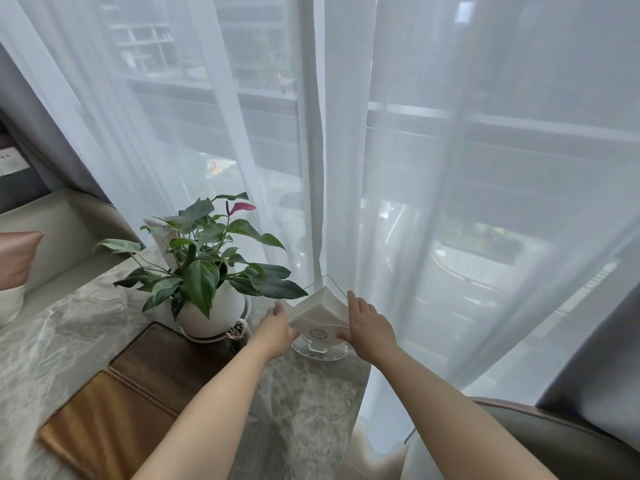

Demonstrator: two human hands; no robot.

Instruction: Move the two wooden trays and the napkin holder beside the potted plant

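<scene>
The potted plant [207, 271], green-leaved in a white pot, stands at the far side of the marble table [311, 393]. Right of it sits the napkin holder [320, 349], a clear stand with white napkins. My left hand [277, 327] presses its left side and my right hand [369, 327] its right side, so both hold it. In front of the pot lies a dark wooden tray [166, 362]. A lighter wooden tray [104, 424] lies just nearer to me, touching the dark one.
Sheer white curtains [346, 168] hang right behind the table. A beige sofa with a pink cushion [17, 258] is at the left. A grey chair [554, 441] stands at the lower right. A small glass jar [237, 332] sits beside the pot.
</scene>
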